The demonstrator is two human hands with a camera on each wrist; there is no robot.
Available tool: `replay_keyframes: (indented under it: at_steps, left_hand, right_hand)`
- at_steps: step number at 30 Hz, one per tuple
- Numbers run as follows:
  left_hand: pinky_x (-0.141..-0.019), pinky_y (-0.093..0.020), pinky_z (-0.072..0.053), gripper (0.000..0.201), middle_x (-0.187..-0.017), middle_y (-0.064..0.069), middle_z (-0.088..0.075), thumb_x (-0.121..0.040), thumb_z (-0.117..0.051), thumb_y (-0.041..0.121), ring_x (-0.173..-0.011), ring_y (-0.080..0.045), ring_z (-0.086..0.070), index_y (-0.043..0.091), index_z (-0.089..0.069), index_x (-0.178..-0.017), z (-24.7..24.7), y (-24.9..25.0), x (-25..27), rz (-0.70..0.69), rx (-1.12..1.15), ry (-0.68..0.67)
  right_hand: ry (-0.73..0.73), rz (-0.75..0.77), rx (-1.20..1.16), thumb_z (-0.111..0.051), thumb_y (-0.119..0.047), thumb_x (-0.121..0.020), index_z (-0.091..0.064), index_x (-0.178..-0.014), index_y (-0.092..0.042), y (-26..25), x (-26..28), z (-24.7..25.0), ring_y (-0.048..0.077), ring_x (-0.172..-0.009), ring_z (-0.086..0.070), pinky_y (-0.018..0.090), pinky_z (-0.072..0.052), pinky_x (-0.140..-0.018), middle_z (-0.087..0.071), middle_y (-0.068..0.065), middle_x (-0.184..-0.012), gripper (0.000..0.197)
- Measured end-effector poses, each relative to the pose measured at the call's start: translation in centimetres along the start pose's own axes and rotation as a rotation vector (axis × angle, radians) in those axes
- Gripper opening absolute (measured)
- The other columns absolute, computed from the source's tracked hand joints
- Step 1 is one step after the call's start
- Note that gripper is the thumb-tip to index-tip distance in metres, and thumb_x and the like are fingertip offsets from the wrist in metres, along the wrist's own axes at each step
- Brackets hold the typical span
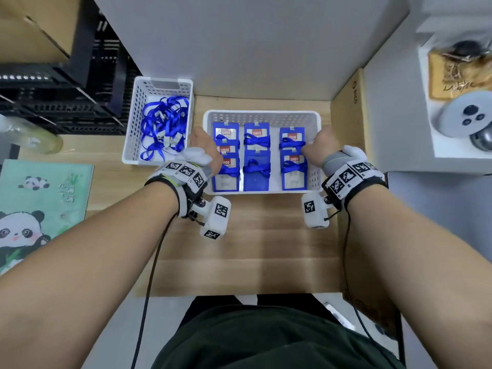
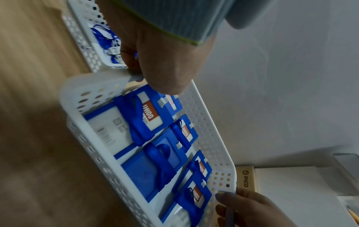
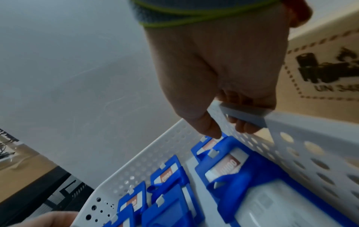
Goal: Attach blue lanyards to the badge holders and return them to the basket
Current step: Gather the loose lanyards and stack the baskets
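A white perforated basket (image 1: pixel 262 113) stands in the middle of the wooden table. Several blue badge holders (image 1: pixel 257 169), each with a blue lanyard wound round it, lie inside in three columns. My left hand (image 1: pixel 205 145) grips the basket's left end, thumb pinched on the rim (image 2: pixel 108 165). My right hand (image 1: pixel 320 148) holds the right end, fingers curled through the handle slot (image 3: pixel 244 112) and thumb inside the wall. The wrist views show the holders (image 2: pixel 147 116) (image 3: pixel 233 176) close up. A smaller white basket (image 1: pixel 138 107) to the left holds loose blue lanyards (image 1: pixel 162 123).
A cardboard box (image 1: pixel 348 123) stands against the basket's right side. Black crates (image 1: pixel 66 89) and a clear bottle (image 1: pixel 34 137) sit at the far left, with a panda-print bag (image 1: pixel 40 209) in front. A white shelf (image 1: pixel 458 158) stands at the right, and bare table (image 1: pixel 253 249) lies before the basket.
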State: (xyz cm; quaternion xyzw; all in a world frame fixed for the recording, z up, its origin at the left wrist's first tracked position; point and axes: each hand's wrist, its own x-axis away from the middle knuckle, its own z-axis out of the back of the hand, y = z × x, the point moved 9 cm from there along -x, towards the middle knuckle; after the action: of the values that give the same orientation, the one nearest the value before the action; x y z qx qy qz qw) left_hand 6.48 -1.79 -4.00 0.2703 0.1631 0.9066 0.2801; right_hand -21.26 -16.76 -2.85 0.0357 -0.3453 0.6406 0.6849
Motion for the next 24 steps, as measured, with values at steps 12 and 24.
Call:
replay_keyframes:
  at_steps: [12,24]
  left_hand:
    - [-0.097,-0.039,-0.040,0.039,-0.135,-0.016,-0.042,-0.093,-0.049,0.011,-0.117,-0.030,-0.048,0.003,-0.041,-0.131,-2.0,8.9,-6.7,-0.107,-0.201,-0.041]
    - [-0.103,-0.037,-0.034,0.048,-0.142,-0.023,-0.037,-0.089,-0.046,-0.001,-0.129,-0.037,-0.040,0.000,-0.041,-0.137,-5.4,9.5,-9.3,-0.186,-0.121,-0.191]
  right_hand:
    - [0.097,0.022,0.047,-0.067,-0.020,-0.087,-0.031,-0.144,-0.010,-2.4,-9.0,2.4,0.030,-0.125,-0.049,0.036,-0.044,-0.097,-0.037,0.013,-0.143,0.069]
    - [0.064,-0.032,0.074,-0.067,-0.022,-0.084,-0.029,-0.145,-0.013,-1.0,-13.8,0.6,0.033,-0.124,-0.049,0.043,-0.045,-0.103,-0.038,0.013,-0.141,0.073]
